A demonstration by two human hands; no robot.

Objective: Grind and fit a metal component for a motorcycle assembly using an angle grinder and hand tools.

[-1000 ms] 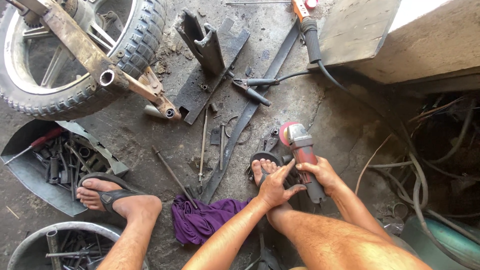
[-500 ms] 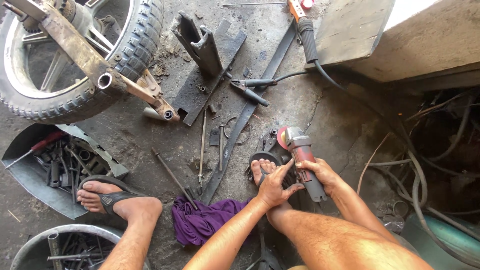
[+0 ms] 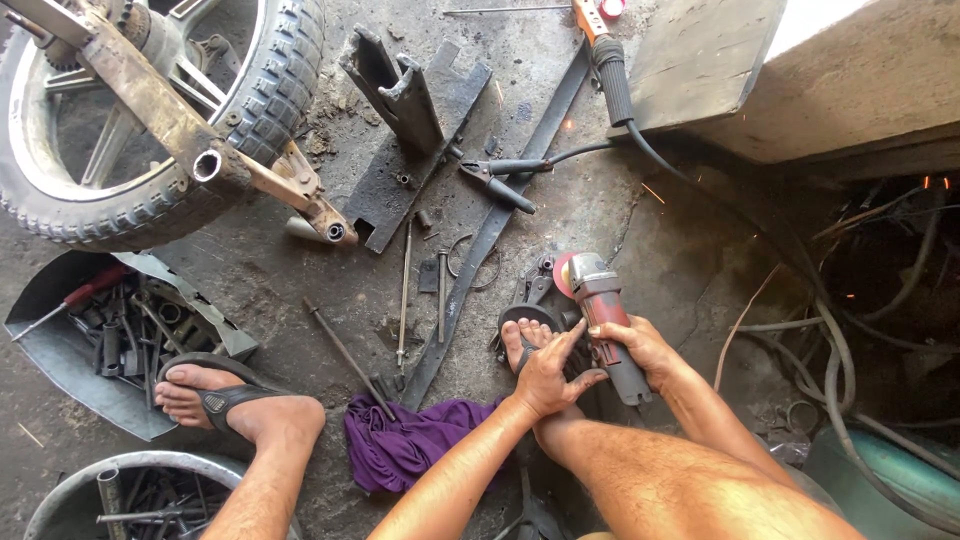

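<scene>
Red angle grinder (image 3: 603,315) clamped in the right hand (image 3: 640,345), left hand (image 3: 548,375) steadying it just above bare toes (image 3: 522,335): one kickback could cut them.
</scene>
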